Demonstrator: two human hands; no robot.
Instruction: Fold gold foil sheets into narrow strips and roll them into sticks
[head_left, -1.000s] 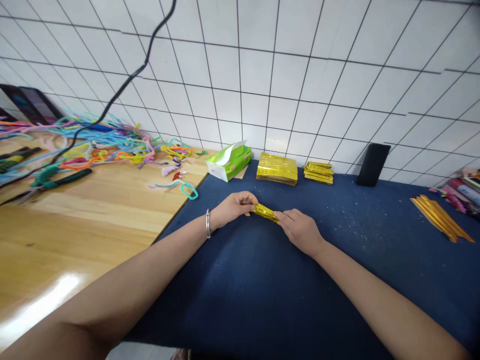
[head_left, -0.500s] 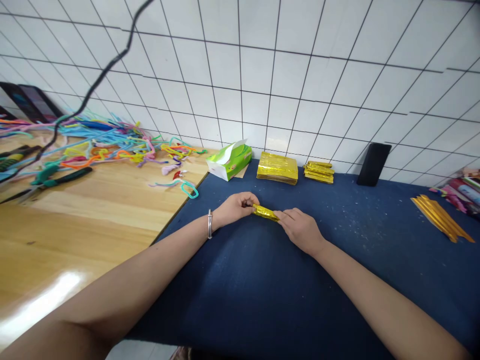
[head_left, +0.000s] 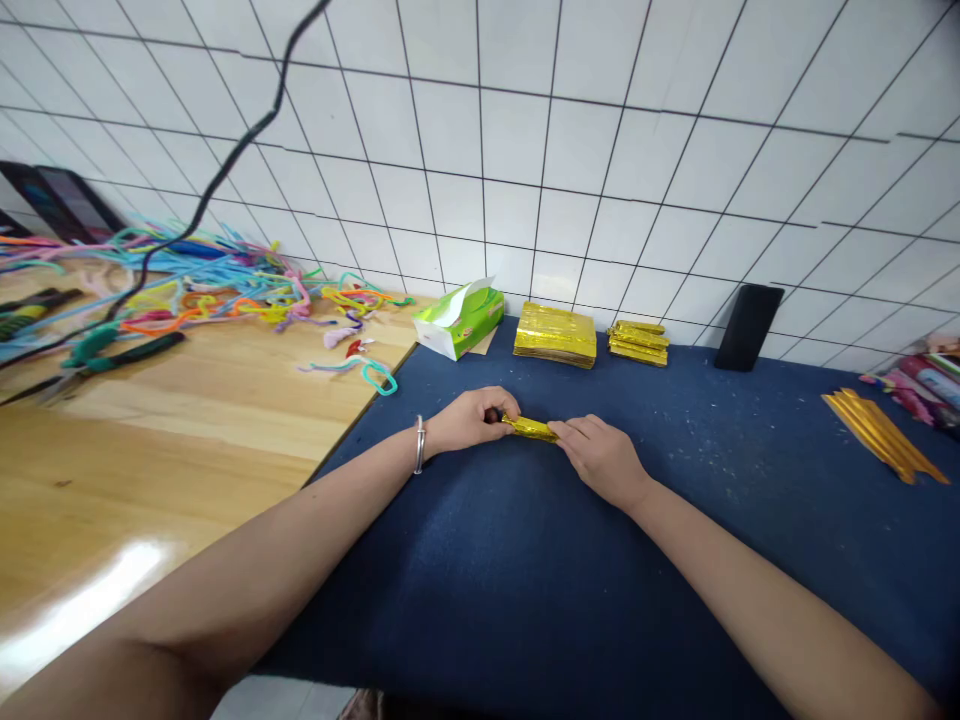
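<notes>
A narrow folded strip of shiny gold foil paper [head_left: 532,429] lies between my two hands, over the dark blue cloth [head_left: 525,560]. My left hand [head_left: 474,419], with a silver bangle at the wrist, pinches the strip's left end between thumb and finger. At the other end, the fingers of my right hand [head_left: 598,455] are closed over the foil and hide its tip. Beyond my hands, by the wall, sit a flat stack of gold foil paper [head_left: 555,337] and a small pile of folded gold strips [head_left: 637,343].
A green tissue box [head_left: 459,320] stands at the back. A black phone [head_left: 748,327] leans on the tiled wall. Orange-gold folded strips [head_left: 883,437] lie far right. Colourful pipe cleaners [head_left: 217,275] and green-handled pliers [head_left: 112,352] lie on the wooden table, left. A black cable [head_left: 244,140] hangs upper left.
The left end of the gold strip is pinched a little differently, with my left finger and thumb slightly more apart. My right hand has hardly moved. The hanging cable has shifted right.
</notes>
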